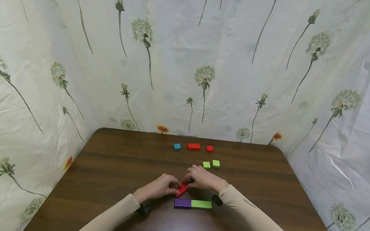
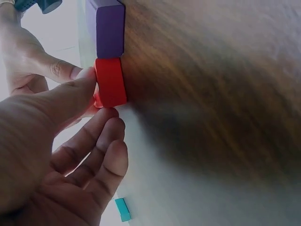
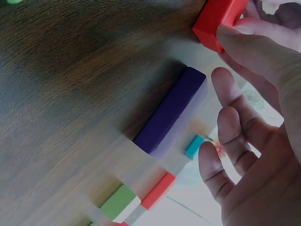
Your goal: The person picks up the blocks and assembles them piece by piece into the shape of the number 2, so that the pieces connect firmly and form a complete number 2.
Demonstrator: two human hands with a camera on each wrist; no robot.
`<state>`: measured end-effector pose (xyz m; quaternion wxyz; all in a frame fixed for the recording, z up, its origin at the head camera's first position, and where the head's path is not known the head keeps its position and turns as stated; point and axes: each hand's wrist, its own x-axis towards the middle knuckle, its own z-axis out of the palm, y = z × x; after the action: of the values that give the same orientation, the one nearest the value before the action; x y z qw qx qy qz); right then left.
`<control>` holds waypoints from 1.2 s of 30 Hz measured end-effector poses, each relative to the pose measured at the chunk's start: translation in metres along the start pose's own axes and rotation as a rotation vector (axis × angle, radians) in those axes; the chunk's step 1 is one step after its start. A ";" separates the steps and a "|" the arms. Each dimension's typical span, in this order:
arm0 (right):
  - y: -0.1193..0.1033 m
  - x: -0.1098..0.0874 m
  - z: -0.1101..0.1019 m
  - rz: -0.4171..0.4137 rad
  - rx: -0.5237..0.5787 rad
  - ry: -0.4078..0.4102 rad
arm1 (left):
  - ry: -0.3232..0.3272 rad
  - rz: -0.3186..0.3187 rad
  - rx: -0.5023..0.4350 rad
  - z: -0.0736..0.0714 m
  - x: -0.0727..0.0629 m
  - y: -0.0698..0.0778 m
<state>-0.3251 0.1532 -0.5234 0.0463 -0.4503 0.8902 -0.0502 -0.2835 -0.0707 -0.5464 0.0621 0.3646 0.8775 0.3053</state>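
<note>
A red block [image 1: 181,190] lies slantwise between my two hands near the middle of the table. My left hand [image 1: 162,186] pinches its near left end. At the far right end my right hand [image 1: 201,177] grips it between thumb and fingers. The right wrist view shows the thumb pressed on the red block [image 3: 218,21], the other fingers spread loosely below. Just in front lie a purple block [image 1: 182,203] and a long green block [image 1: 201,204], end to end. Another purple block [image 3: 171,113] lies beyond the right hand, mostly hidden by it in the head view.
Two small green blocks [image 1: 206,165] sit behind the right hand. Along the back of the brown table [image 1: 131,151] stand a blue block [image 1: 177,147], a longer red block [image 1: 194,146] and a small red block [image 1: 210,148]. A flower-patterned curtain [image 1: 176,57] surrounds the table.
</note>
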 end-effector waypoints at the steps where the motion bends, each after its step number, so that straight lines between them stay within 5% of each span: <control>1: 0.000 0.000 0.000 0.000 -0.003 -0.001 | 0.000 0.006 0.003 0.000 0.000 0.000; 12: 0.000 -0.001 0.001 -0.002 0.003 -0.012 | -0.009 0.031 0.050 0.000 -0.001 0.000; 23: 0.003 0.000 0.003 -0.029 -0.003 0.015 | 0.055 0.241 0.325 0.003 -0.006 0.003; 36: 0.001 0.000 -0.001 0.007 0.040 0.000 | -0.090 0.236 0.519 -0.001 -0.013 0.018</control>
<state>-0.3260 0.1540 -0.5228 0.0557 -0.4460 0.8907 -0.0678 -0.2631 -0.0703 -0.5368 -0.0306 0.4810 0.8742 0.0592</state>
